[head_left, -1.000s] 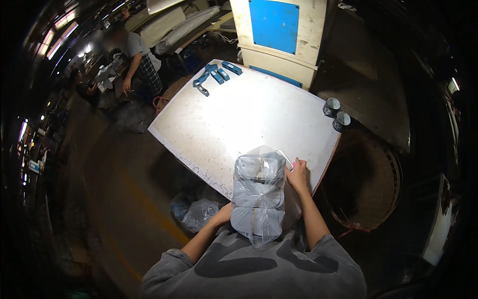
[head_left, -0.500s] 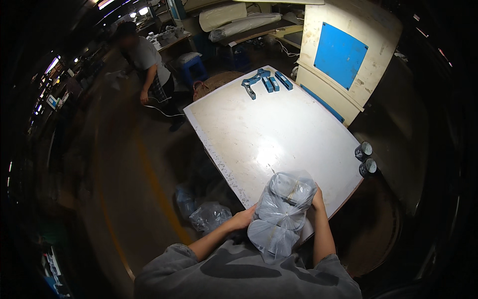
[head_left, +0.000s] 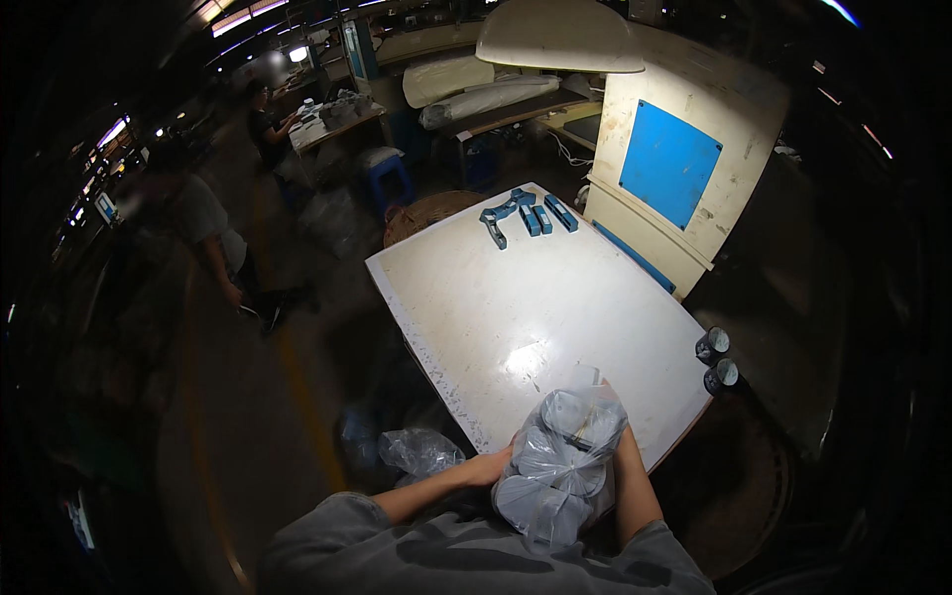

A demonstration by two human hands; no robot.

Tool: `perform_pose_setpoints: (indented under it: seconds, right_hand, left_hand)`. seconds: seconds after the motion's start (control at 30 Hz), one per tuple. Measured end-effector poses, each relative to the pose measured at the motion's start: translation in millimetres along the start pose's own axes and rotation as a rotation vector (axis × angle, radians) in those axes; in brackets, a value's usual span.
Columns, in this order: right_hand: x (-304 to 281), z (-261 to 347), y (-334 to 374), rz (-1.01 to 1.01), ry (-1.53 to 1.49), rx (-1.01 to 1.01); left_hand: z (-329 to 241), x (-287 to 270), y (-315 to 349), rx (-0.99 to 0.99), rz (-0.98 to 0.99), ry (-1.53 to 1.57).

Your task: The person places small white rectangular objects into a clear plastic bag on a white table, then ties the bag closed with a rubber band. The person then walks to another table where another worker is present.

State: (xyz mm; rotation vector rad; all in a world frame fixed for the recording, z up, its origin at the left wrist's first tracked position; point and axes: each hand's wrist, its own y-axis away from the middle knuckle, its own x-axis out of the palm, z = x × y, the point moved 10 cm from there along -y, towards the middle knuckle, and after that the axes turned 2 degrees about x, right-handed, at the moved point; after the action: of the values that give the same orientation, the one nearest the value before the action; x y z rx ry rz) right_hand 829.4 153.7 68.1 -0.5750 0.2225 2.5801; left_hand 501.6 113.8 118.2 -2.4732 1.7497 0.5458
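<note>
A clear plastic bag [head_left: 560,466] with rounded grey bundles inside is held between my two hands at the near edge of the white-topped table [head_left: 466,307]. My left hand [head_left: 491,466] grips the bag's left side. On its right side is my right hand [head_left: 625,446], largely covered by the bag. The fingers of both hands are mostly hidden behind the plastic. Several narrow blue blocks [head_left: 535,220] lie at the table's far end.
Two dark cylinders [head_left: 722,375] sit at the table's right edge. A cream cabinet with a blue panel [head_left: 670,164] rises beyond, beside a lamp shade [head_left: 560,38]. Left of the table are another clear bag [head_left: 418,451], a blue stool [head_left: 392,181] and a person [head_left: 210,228].
My view has tilted up, so the table sits lower and the lamp shade shows. The person at left has moved left and nearer; a second person now shows behind. Both hands still hold the bag.
</note>
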Motion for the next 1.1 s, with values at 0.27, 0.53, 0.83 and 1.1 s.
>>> perform_pose_setpoints:
  seconds: [0.27,0.53,0.83,1.1]
  right_hand:
    - [-44.1,-58.1,79.2,0.077,-0.013,0.288]
    - [-94.3,-107.9,157.1,-0.177,-0.381,0.406]
    - [-149.7,-113.8,240.7,-0.617,-0.895,0.549]
    - [-195.6,-5.5,207.6,-0.611,-0.997,0.311]
  left_hand:
    - [-10.4,4.6,-34.9,0.037,0.206,-0.1]
    - [23.8,4.6,-91.0,-0.228,0.094,-0.224]
    - [55.0,-7.2,-94.6,-0.113,-0.252,0.145]
    - [62.1,-8.6,-86.0,-0.069,-0.34,0.246]
